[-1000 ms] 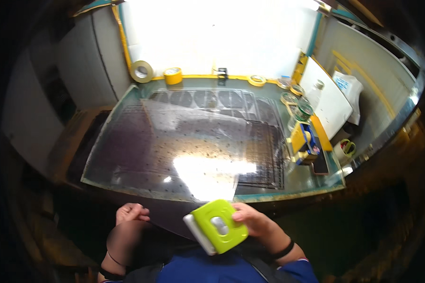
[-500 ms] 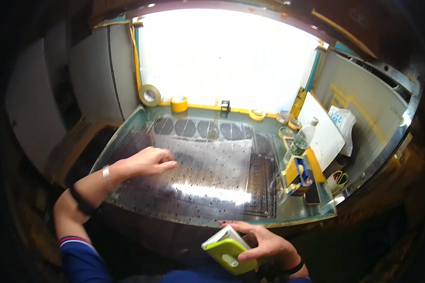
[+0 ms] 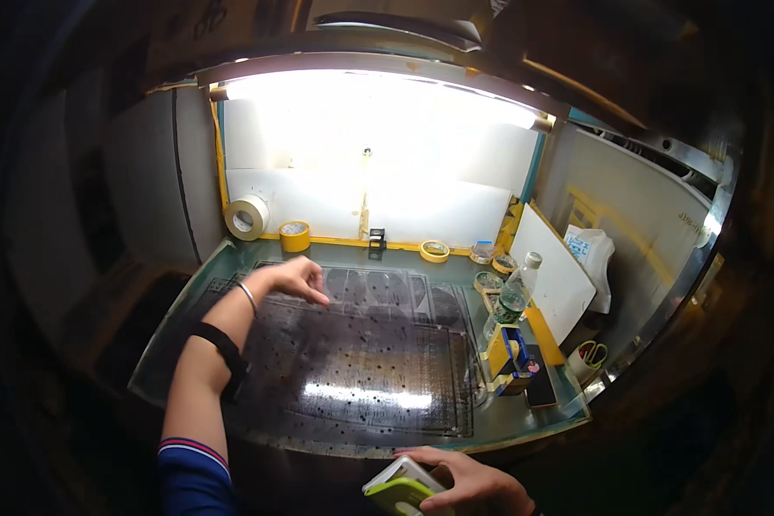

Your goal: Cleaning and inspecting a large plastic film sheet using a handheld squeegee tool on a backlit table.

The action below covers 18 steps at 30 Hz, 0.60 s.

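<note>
Both hands had parted within a second: the right hand (image 3: 473, 483) gripped the green device (image 3: 408, 492) lower, below the sheet (image 3: 361, 361), while the left hand (image 3: 297, 279), fingers loosely spread, had reached across to the sheet's far edge.

A bright light panel (image 3: 370, 163) at upper centre is blown out to white, and its glare streaks the glossy worktop (image 3: 365, 397) at lower centre. Everything around sinks into deep shadow, with fisheye bending and soft blur toward the frame edges
</note>
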Motion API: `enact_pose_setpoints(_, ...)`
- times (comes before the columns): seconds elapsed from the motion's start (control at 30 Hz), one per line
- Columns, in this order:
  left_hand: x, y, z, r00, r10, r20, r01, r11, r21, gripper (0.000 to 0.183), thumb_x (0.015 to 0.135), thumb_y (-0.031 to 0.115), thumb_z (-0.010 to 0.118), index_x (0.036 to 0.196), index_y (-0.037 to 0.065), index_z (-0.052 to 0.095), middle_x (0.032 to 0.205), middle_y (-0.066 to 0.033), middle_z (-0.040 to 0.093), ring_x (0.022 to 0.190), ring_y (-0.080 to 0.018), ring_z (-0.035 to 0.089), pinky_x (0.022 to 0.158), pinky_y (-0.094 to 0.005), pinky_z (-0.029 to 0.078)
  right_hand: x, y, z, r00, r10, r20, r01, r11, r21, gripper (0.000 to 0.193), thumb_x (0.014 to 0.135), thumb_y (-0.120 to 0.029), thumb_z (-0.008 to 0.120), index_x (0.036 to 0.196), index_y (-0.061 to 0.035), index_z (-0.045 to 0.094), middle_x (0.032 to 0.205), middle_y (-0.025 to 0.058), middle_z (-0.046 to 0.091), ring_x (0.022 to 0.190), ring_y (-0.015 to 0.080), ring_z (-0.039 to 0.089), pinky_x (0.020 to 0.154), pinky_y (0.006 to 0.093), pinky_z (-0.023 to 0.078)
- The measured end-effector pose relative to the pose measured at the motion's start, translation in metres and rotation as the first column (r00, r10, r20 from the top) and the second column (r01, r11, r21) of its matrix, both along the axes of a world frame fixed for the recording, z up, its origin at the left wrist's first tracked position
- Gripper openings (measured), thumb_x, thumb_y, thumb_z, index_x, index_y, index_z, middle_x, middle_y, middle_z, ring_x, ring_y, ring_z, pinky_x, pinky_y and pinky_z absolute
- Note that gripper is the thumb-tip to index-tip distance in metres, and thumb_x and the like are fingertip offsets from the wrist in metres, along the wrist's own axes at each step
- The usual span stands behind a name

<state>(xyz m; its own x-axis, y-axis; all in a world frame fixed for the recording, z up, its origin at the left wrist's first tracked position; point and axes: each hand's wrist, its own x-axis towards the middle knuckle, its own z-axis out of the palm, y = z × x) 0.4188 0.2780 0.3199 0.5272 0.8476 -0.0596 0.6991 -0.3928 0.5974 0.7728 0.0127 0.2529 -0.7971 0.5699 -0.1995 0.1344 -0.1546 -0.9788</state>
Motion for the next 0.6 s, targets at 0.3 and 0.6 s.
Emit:
enact_pose_setpoints(0.3,-0.166,-0.046,0.069,0.776,0.582,0.241,-0.616,0.62,0.487,0.025,0.065,0.02,0.073,0.056,0.0,0.06,0.048,-0.0043,0.055,0.041,-0.0092,0.05,0.04,-0.0255,0.04,0.019,0.005,-0.011,0.861,-0.459,-0.22,0.407,0.88,-0.245,0.076,0.059,-0.018,0.067,0.124,0.0063,0.036,0.113,0.013,0.051,0.106,0.0206,0.049,0.093,0.0312,0.036)
enact_pose_setpoints(0.6,-0.264,-0.134,0.038,0.058,0.566,0.822,-0.9,0.386,-0.202,0.018,0.081,0.019,0.06,0.072,0.005,0.055,0.063,-0.0029,0.054,0.05,-0.0094,0.051,0.044,-0.0224,0.046,0.02,-0.009,0.001,0.74,-0.58,-0.34,0.526,0.814,-0.245,0.071,0.061,-0.026,0.061,0.119,0.0085,0.039,0.107,0.0152,0.053,0.099,0.021,0.053,0.087,0.0299,0.041)
